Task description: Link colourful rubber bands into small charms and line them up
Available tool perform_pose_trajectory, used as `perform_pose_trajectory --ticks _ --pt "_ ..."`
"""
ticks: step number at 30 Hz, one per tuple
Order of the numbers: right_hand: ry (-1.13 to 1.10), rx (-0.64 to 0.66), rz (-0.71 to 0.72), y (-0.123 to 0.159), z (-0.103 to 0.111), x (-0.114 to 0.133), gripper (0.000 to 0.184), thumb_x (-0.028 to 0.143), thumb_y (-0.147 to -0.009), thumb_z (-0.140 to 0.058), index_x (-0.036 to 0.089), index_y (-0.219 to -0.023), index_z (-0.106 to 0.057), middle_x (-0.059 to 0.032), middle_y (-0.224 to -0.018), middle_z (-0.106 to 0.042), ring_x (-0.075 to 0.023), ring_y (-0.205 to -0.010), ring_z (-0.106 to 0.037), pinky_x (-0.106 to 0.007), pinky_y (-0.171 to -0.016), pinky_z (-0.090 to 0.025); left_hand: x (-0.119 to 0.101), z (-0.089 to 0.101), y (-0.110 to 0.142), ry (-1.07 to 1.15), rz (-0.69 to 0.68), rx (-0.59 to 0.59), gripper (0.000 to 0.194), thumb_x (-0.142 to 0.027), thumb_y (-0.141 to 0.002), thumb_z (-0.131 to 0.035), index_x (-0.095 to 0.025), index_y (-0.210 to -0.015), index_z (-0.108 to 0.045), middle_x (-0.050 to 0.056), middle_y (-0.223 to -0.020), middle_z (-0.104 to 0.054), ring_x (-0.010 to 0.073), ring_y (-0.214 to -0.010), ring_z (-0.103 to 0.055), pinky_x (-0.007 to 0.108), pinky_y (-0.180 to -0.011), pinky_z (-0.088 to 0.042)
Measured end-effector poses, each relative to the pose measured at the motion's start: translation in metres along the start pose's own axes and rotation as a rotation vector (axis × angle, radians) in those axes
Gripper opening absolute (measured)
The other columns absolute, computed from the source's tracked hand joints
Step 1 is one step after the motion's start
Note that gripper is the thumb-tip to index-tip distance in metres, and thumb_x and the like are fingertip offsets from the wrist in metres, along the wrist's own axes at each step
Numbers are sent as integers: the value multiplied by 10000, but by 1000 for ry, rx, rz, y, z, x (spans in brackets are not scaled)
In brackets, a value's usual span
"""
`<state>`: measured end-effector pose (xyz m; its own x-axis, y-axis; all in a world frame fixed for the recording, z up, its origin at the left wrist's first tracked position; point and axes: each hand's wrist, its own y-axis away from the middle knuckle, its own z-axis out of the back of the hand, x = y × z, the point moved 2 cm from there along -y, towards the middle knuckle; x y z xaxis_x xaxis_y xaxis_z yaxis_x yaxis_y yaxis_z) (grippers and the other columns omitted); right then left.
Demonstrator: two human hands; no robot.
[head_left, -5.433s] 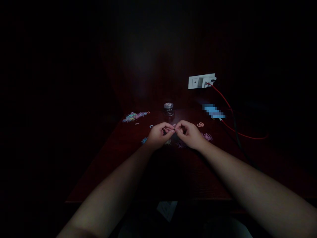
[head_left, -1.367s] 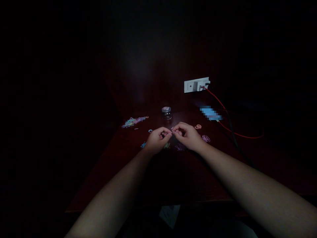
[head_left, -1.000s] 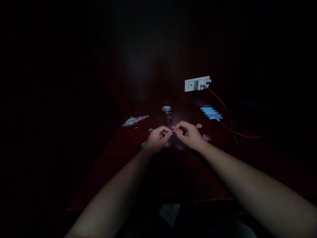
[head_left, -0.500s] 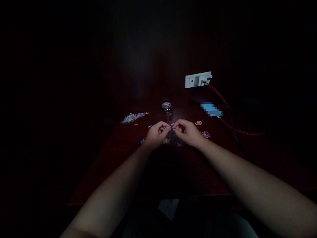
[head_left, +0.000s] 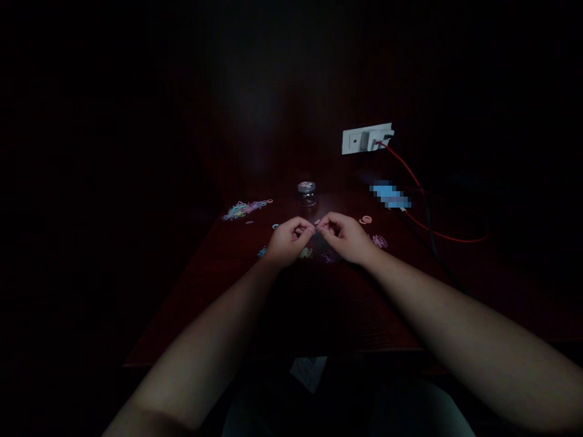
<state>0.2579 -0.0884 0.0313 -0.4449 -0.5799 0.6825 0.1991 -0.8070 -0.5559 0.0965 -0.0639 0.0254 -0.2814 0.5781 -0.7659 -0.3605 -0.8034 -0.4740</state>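
Note:
Over the dark red table, my left hand (head_left: 289, 241) and my right hand (head_left: 345, 237) meet fingertip to fingertip, each in a pinch. Whatever lies between the fingertips is too small and dim to name. Around them are sorted clusters of what look like small elastic bands: a blue cluster (head_left: 263, 251) left of my left hand, a yellowish cluster (head_left: 306, 253) and a purple cluster (head_left: 330, 257) just below the hands, and a pink cluster (head_left: 379, 241) right of my right hand. Orange rings (head_left: 366, 220) lie beyond it. Part of a pink item behind the fingertips is hidden.
A mixed heap of coloured bands (head_left: 246, 209) lies at the back left. Behind my hands stands a small clear jar (head_left: 306, 193) with a lid. A blurred blue device (head_left: 390, 194) with a red cable (head_left: 460, 240) lies at right, below a wall socket (head_left: 355, 141).
The view has tilted slightly, so the scene sits a little higher. Both hands stay pinched together, and the dark greyish patch below the fingertips shows less now.

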Motion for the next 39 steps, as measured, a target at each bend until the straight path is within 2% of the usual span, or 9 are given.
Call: perform_pose_trajectory --ticks 6,20,30,39 --pt "-3 39 -38 1 -1 2 70 195 -790 -548 149 -755 -588 22 -619 -492 -87 -544 -416 -214 -499 -320 -2 1 0 5 14 -20 182 -298 -821 -577 -130 -848 -641 35 -764 -659 100 -623 -547 202 -543 -403" --pt "-36 92 -33 1 -2 -3 90 202 -782 -542 144 -755 -605 20 -618 -493 -93 -553 -418 -226 -512 -319 -3 0 0 16 16 -12 153 -294 -819 -578 -141 -806 -589 20 -727 -616 98 -617 -520 207 -549 -396" --pt "3 38 -51 0 -1 -6 89 212 -788 -528 151 -736 -567 20 -629 -491 -91 -564 -431 -218 -523 -327 -2 -4 1 103 14 42 175 -298 -802 -606 -133 -858 -593 23 -751 -617 93 -614 -513 208 -557 -410" --pt "-33 55 -69 0 -1 -4 112 240 -788 -547 146 -737 -582 21 -613 -484 -92 -554 -423 -219 -513 -325 -2 -1 0 6 4 -6 142 -277 -797 -607 -139 -832 -604 11 -732 -607 86 -602 -506 195 -527 -378"
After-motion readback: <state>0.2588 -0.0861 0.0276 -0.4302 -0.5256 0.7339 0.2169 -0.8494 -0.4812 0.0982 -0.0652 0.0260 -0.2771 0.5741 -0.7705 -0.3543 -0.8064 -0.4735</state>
